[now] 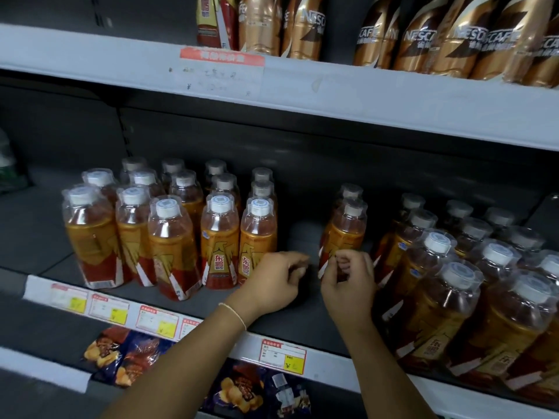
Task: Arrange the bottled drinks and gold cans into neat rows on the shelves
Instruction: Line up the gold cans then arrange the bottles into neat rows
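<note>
Step in hand, my read: closing the gap on the middle shelf (305, 316).

- The left block of bottled drinks (172, 237) is sitting in tidy columns.
- A short two-bottle column (346, 228) is standing alone, well apart from the left block and near the right block (453, 285).
- The gold cans (453, 40) are lining the upper shelf (363, 98), with neither hand near them.

**Doing it well:**
- Be gripping low on the body, not the clear cap shroud. These bottles are looking tall and likely tippy.
- Be sliding rather than lifting: front bottle first, then the one behind.
- Be butting the column against a neighbouring block, labels facing out, fronts flush with the shelf lip.
- Be keeping the free hand bracing the neighbour so nothing dominoes.

**Pose:**
- The left hand (272, 279) is hovering in the gap just beside the left block's front-right bottle. Its fingers are loosely curled, holding nothing.
- The right hand (348, 276) is sitting at the base of the lone column's front bottle, fingers curled against the lower label. It looks to be touching, but I cannot tell whether it is pinching because the fingertips are blurry.
- Both forearms are angling in low over the shelf lip, backs of the hands facing the camera.
</note>
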Available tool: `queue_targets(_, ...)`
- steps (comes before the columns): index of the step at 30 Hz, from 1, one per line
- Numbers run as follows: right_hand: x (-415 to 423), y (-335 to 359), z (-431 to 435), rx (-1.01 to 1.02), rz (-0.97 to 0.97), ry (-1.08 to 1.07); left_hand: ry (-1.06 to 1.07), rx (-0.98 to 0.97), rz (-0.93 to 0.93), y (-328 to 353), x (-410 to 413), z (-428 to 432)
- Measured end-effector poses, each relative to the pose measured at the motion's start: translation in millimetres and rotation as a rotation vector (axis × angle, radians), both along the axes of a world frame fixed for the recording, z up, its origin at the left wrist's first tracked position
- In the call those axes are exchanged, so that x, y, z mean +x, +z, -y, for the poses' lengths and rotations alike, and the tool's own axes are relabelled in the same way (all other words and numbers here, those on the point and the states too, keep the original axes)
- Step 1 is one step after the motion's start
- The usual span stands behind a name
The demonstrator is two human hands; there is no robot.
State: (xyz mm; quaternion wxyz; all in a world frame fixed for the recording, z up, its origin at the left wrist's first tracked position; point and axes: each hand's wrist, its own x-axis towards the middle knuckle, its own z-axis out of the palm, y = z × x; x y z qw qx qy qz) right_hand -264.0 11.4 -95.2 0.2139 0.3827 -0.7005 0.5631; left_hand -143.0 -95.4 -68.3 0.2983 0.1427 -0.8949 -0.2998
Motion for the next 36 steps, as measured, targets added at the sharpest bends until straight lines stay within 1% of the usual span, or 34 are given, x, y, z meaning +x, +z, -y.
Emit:
queue_targets(2, 13, 2, 12, 0.046, 0.030, 0.136, 0.038, 0.016, -0.016, 4, 25, 4)
queue_targets(5, 33, 2, 35, 0.244, 0.202, 0.397, 0.149, 0.010, -0.036, 10, 56, 12)
queue_targets(7, 45, 0, 48, 0.350, 0.287, 0.506, 0.216, 0.013, -0.085, 11, 72, 16)
queue_targets(8, 50, 0, 53, 0.366, 0.310, 0.509, 0.247, 0.024, -0.106, 11, 79, 17)
queue_targets(11, 59, -1, 65, 0.350, 0.342, 0.407, 0.301, 0.054, -0.099, 5, 93, 19)
queue_targets(14, 63, -1, 66, 0.320, 0.368, 0.393, 0.275, 0.031, -0.053, -1, 101, 19)
queue_targets(19, 57, -2, 41, 0.350, 0.398, 0.377, 0.229, -0.008, 0.055, -15, 99, 22)
queue_targets(21, 54, -2, 23, 0.357, 0.422, 0.385, 0.175, -0.016, 0.112, -20, 91, 23)
queue_targets(26, 47, -1, -17, 0.367, 0.430, 0.382, -0.042, -0.019, 0.209, -27, 56, 12)
queue_targets(28, 43, -2, -30, 0.364, 0.433, 0.362, -0.054, -0.028, 0.192, -29, 42, 3)
queue_targets(32, 33, -8, -48, 0.331, 0.495, 0.280, -0.092, 0.015, 0.127, -34, 18, -12)
queue_targets(36, 22, -11, -56, 0.295, 0.540, 0.198, -0.073, 0.012, 0.135, -35, -3, -20)
